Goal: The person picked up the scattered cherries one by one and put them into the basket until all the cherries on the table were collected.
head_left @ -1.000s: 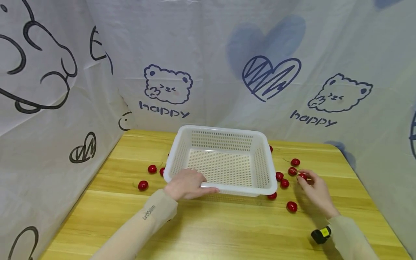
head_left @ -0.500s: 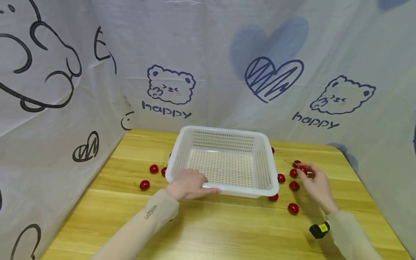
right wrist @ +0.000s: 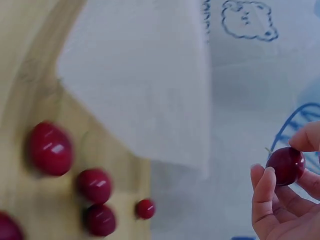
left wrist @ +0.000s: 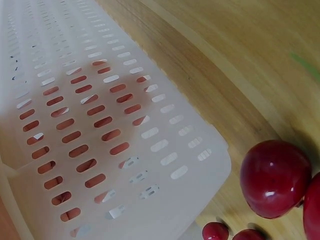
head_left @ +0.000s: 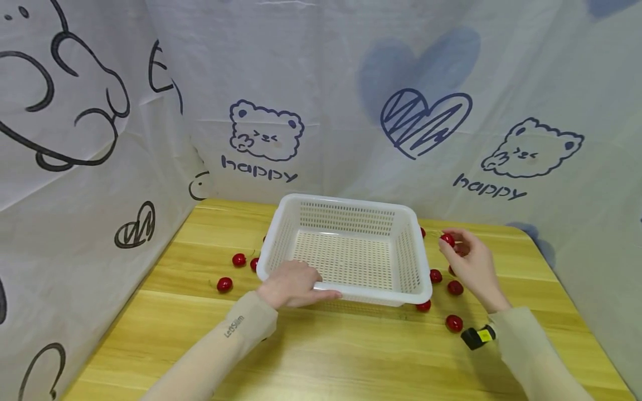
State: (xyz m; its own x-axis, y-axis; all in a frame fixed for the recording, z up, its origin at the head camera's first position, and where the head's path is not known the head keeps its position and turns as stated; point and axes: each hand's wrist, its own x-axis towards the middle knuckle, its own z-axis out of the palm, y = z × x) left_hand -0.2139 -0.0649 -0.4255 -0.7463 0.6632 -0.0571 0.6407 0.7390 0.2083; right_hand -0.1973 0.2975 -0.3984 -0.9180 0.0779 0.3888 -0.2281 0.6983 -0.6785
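A white slotted plastic basket [head_left: 381, 296] stands on the wooden table. My left hand [head_left: 295, 283] grips its front rim near the left corner, fingers over into the basket and thumb along the outside. Through the slots of the basket wall [left wrist: 165, 125] the skin of that hand shows in the left wrist view. Right of the basket, my right hand [head_left: 473, 264] is raised over the table and pinches a red cherry [head_left: 447, 239] with a thin stem. The right wrist view shows this cherry [right wrist: 286, 166] between thumb and fingertips. The basket's inside holds no cherries.
Several cherries lie right of the basket, among them a front one [head_left: 454, 323] and one [head_left: 436, 275] by the wall. More cherries [head_left: 224, 284] lie to its left. A printed cloth [head_left: 341, 139] hangs behind the table [head_left: 351, 356].
The right hand has lifted the pinched cherry and carried it back and left toward the basket's right side. The left hand keeps its grip on the rim; the view has shifted slightly.
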